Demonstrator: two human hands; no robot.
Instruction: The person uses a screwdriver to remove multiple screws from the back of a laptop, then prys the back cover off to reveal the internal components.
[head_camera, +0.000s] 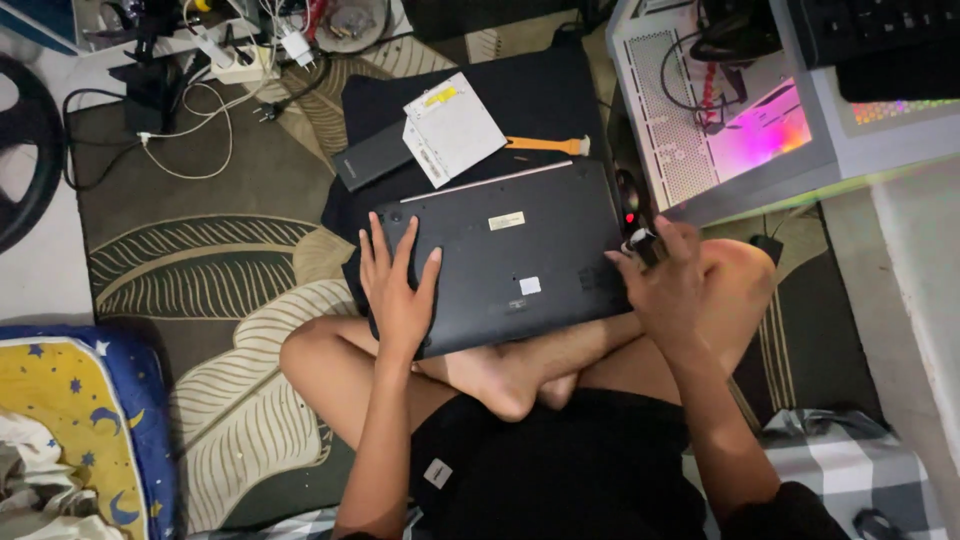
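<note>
My left hand (398, 290) lies spread flat on the upturned black laptop (505, 260), which rests across my crossed legs on the floor; my right hand (668, 285) pinches a small dark tool (640, 242) at the laptop's right edge; I judge the shell stiff, fairly heavy and smooth, best gripped by its side edges; beyond lie a removed drive (455, 128), an orange pry tool (545, 145) and a lit computer case (735, 110).

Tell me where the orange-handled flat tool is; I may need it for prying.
In the head view, the orange-handled flat tool lies on the black mat beyond the upturned black laptop, just right of the white rectangular drive.
</note>
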